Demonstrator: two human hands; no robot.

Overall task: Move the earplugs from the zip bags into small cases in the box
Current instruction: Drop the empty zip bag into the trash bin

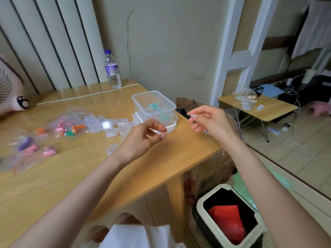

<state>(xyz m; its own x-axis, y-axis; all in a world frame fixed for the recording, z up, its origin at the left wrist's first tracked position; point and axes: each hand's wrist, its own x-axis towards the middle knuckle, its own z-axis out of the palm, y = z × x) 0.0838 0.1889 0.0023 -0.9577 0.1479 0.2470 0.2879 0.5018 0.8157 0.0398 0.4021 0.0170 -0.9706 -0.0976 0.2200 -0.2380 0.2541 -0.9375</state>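
Note:
A clear plastic box (154, 102) stands near the table's right edge with a few teal-filled small cases inside. Several empty clear small cases (107, 126) lie left of it, and one more (112, 148) sits nearer to me. Zip bags with coloured earplugs (68, 127) are spread at the left, some with purple and pink plugs (30, 148). My left hand (143, 136) hovers in front of the box, fingers loosely curled, nothing visible in it. My right hand (209, 120) is out past the table edge and pinches what looks like an empty clear zip bag (205, 130).
A water bottle (112, 68) stands at the back by the wall, a fan (9, 90) at far left with a white cable (86, 96) across the table. A bin (231, 217) with something red stands on the floor at the right. A small folding table (258, 106) is further off.

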